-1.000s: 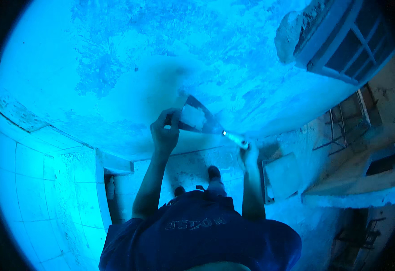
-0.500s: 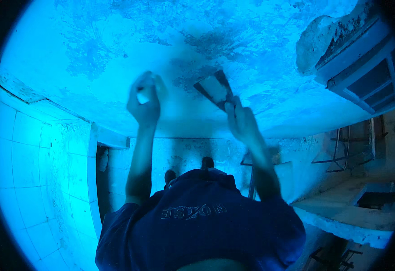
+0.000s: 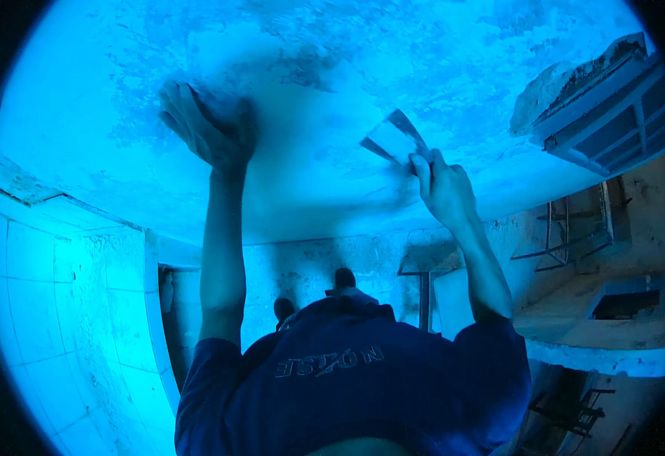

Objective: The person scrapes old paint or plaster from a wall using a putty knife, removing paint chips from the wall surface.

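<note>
My left hand [image 3: 212,129] is raised against the patchy wall [image 3: 309,152], its fingers stretched out over the rough surface. Its palm side is hidden, so I cannot tell whether anything lies under it. A dark shadow falls on the wall beside it. To the right, my right hand [image 3: 448,186] is closed round the handle of a putty knife [image 3: 398,139]. The knife's wide, flared blade points up and to the left, with a pale patch across its middle and dark edges. It is in front of the wall; whether it touches is unclear.
A barred window frame [image 3: 613,129] with a broken plaster edge is at the upper right. On the left stands a tiled wall [image 3: 36,304]. Below it on the right are a metal frame [image 3: 568,228] and a ledge with a dark square opening [image 3: 625,305]. My shoes [image 3: 344,279] are on the floor.
My left hand has moved up and left onto the wall, its curled fingers now stretched out. My right hand has shifted right with the putty knife. The view has tilted slightly.
</note>
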The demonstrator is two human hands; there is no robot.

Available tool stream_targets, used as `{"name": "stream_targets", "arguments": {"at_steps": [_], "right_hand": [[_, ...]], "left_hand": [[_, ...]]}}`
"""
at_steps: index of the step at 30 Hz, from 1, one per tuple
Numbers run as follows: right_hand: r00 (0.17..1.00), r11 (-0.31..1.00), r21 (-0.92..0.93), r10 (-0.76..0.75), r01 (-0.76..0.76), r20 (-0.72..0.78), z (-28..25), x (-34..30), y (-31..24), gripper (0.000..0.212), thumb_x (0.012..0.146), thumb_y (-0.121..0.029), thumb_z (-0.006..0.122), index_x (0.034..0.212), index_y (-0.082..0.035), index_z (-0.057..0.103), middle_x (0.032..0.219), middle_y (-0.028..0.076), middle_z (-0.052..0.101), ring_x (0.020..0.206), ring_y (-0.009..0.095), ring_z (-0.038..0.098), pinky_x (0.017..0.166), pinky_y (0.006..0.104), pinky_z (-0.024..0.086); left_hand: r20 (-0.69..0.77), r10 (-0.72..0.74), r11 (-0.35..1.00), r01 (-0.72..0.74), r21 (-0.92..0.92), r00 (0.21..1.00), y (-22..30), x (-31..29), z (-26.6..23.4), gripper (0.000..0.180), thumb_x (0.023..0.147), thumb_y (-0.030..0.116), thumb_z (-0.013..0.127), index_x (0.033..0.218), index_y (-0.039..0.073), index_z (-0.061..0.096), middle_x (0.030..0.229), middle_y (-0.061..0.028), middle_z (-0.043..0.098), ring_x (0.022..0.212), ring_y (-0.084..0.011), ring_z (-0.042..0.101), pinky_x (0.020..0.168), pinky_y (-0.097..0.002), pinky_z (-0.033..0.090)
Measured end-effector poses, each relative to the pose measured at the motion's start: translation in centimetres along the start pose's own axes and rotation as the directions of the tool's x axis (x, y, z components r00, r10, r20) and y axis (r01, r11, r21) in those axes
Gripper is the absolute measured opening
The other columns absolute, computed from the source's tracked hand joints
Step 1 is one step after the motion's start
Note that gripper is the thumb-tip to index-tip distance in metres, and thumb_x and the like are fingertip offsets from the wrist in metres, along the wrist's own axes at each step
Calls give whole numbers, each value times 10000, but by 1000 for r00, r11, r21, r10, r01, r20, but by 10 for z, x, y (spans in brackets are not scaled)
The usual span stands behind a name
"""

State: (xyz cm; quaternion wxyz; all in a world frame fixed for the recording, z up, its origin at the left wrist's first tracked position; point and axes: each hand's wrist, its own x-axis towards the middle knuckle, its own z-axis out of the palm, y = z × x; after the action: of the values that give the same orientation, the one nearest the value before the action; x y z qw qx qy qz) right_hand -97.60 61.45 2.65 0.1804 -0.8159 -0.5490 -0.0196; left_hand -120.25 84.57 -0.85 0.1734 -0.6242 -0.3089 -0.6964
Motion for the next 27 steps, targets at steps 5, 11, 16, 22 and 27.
{"name": "stream_targets", "arguments": {"at_steps": [5,11,16,22,27], "right_hand": [[994,997,-53,59,-64,-87,10,-7,-6,395,907,-382,444,853,-6,554,604,240,576,601,423,580,561,517,452],[990,993,15,117,-116,-74,5,-8,-5,419,905,-384,449,801,1,578,620,242,584,607,425,582,565,512,458],[990,993,43,111,-108,-90,10,-9,-5,431,899,-397,458,818,7,586,608,248,578,599,427,582,560,514,459],[994,994,74,90,-86,-58,17,-6,11,427,894,-398,466,834,8,582,608,252,575,589,429,579,554,509,462],[993,994,58,97,-94,-60,21,-6,6,396,892,-381,471,845,-3,576,628,250,581,593,430,577,553,511,458]], "left_hand": [[19,6,998,-4,-64,1000,-1,3,-1,684,832,360,566,1290,-83,316,1325,-293,353,1274,-436,283,1040,-563,133],[38,-12,997,15,-72,999,0,0,-2,675,834,340,559,1300,-77,305,1335,-276,351,1276,-435,281,1046,-560,119],[30,-18,997,20,-69,999,-1,0,-4,700,830,361,566,1305,-77,298,1330,-270,359,1277,-433,281,1050,-560,115],[-18,-8,997,6,-79,1000,8,3,1,710,833,413,558,1304,-62,319,1336,-258,357,1278,-433,277,1050,-555,128],[-15,-163,983,161,-91,986,14,-1,2,743,855,456,526,1327,-56,269,1350,-243,332,1257,-370,331,1058,-429,234]]}}
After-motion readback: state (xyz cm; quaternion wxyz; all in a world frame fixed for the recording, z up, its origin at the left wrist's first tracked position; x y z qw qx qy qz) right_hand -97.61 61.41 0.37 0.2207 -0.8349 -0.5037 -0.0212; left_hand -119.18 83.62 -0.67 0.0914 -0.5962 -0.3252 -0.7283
